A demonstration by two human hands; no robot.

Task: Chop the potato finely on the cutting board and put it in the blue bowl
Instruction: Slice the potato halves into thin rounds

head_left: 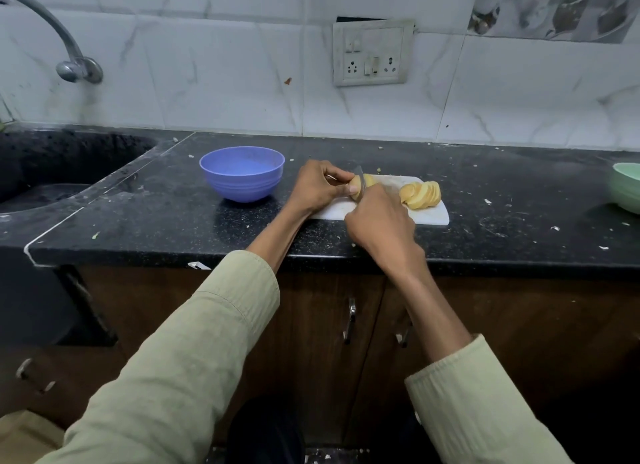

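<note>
At the cutting board's left end the left hand pinches the potato while the right hand grips the knife; thin, even strokes clear of fingertips seem wisest.

There is a single view, taken from a wide-angle camera on the person's head. It looks forward and steeply down across the front edge of the black counter toward the tiled back wall, whose lines bow at the margins. The white cutting board sits close to the middle of the picture, near the counter's front edge, within arm's reach. Both sleeves rise from the lower corners, filling much of the bottom. The sink falls at the left edge, a green bowl is cut off at the right edge, and cabinet doors show below the counter.
</note>
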